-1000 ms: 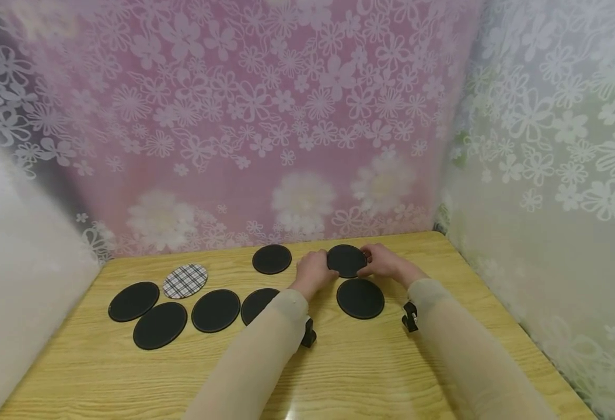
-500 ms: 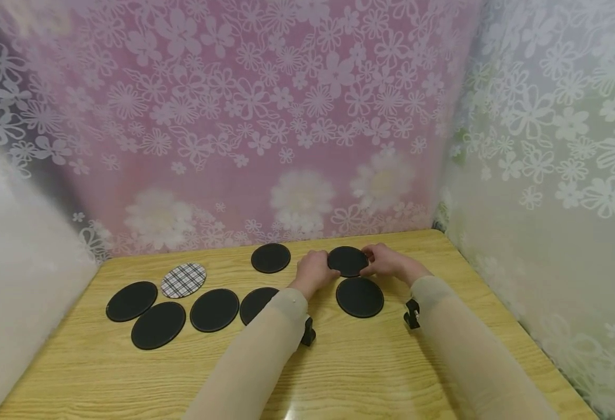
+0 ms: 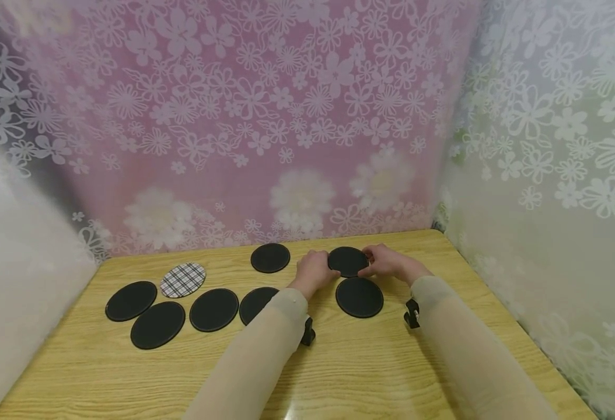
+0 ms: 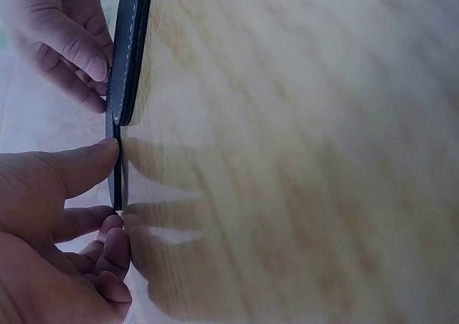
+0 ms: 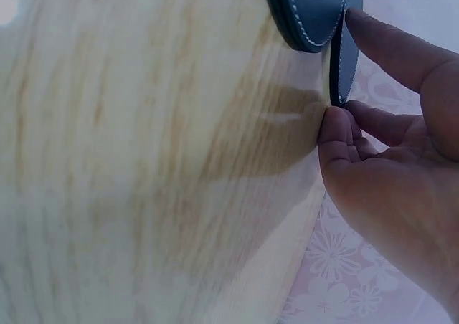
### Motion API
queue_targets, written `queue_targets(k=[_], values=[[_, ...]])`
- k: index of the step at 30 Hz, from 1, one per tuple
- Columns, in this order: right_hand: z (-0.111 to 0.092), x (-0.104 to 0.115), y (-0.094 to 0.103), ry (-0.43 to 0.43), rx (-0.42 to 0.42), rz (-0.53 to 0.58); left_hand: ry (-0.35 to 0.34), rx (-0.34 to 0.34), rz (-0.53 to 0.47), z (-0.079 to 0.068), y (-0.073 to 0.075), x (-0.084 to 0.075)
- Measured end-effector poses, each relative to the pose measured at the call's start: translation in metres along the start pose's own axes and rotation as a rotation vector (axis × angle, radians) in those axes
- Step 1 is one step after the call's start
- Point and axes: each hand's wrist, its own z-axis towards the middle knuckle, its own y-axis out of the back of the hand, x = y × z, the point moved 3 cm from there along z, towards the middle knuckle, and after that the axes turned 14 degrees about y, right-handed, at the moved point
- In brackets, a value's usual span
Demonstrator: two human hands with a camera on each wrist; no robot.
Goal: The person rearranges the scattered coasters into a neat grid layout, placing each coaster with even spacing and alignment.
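Note:
Both hands are at a black round coaster (image 3: 348, 262) lying near the far edge of the table, right of the middle. My left hand (image 3: 315, 272) holds its left rim between thumb and fingers. On the opposite rim, my right hand (image 3: 391, 263) has its thumb and fingers. White stitching runs along the coaster edge (image 5: 348, 66) in the right wrist view. Just nearer lies another black coaster (image 3: 359, 297), its far rim meeting or slightly overlapping the held one; in the left wrist view this stitched coaster (image 4: 128, 73) appears in front.
A black coaster (image 3: 270, 258) lies left of my left hand. My left sleeve partly covers another coaster (image 3: 257, 303). Several more, including a plaid coaster (image 3: 183, 280), lie on the left. Patterned curtains (image 3: 297, 116) enclose the wooden table (image 3: 349, 373).
The held coaster has shifted very slightly right and nearer, towards the coaster below it. Both hands keep their places at its rim. The head view has drifted a little.

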Motion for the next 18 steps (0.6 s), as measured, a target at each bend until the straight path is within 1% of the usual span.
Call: queue_targets(k=[7, 13, 18], values=[[0.0004, 0.0002, -0.0006, 0.015, -0.009, -0.027, -0.006, 0.002, -0.014, 0.0004, -0.0007, 0.0007], [0.0018, -0.0004, -0.0013, 0.015, -0.017, -0.029, -0.009, -0.002, 0.011, 0.0012, -0.0017, 0.0008], [0.0015, -0.0013, -0.0022, 0.008, -0.022, -0.032, -0.010, 0.003, 0.008, -0.0008, -0.0010, 0.0007]])
